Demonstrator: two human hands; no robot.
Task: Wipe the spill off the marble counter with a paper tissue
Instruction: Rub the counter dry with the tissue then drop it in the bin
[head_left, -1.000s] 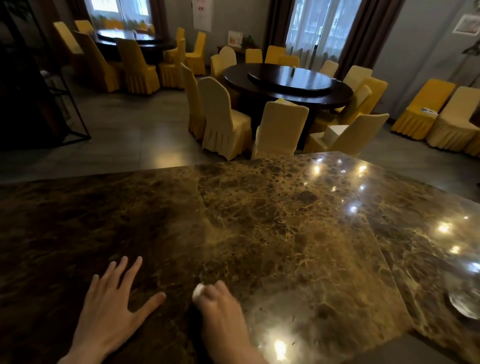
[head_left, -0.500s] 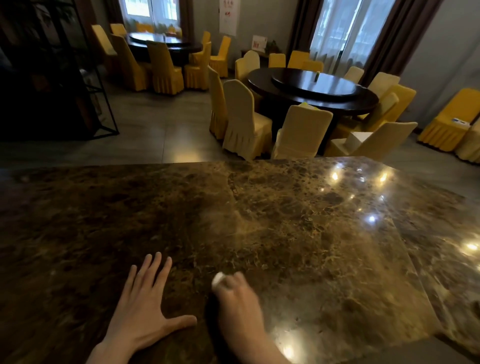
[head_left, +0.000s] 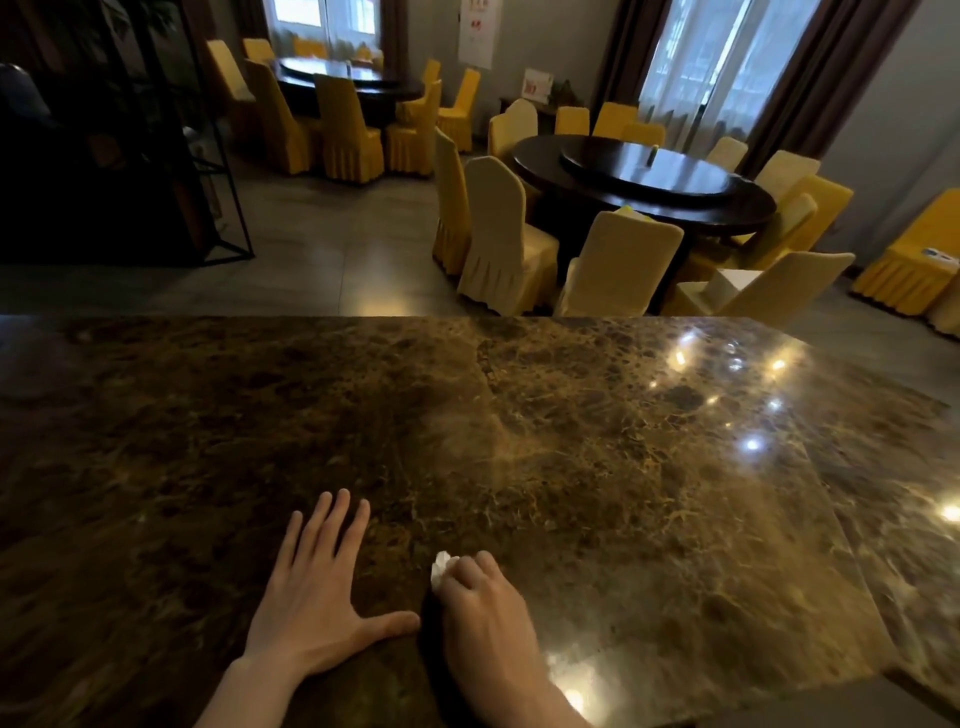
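Currently, my right hand (head_left: 485, 605): fingers curled tight around the tissue (head_left: 441, 566), pressing it to the surface (head_left: 597, 467).
My left hand (head_left: 317, 597): flat, fingers spread.

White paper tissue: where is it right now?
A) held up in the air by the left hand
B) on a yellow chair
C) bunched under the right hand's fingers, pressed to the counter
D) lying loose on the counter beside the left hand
C: the white paper tissue pokes out from under the curled fingers of the right hand on the brown marble counter, while the left hand lies flat and empty.
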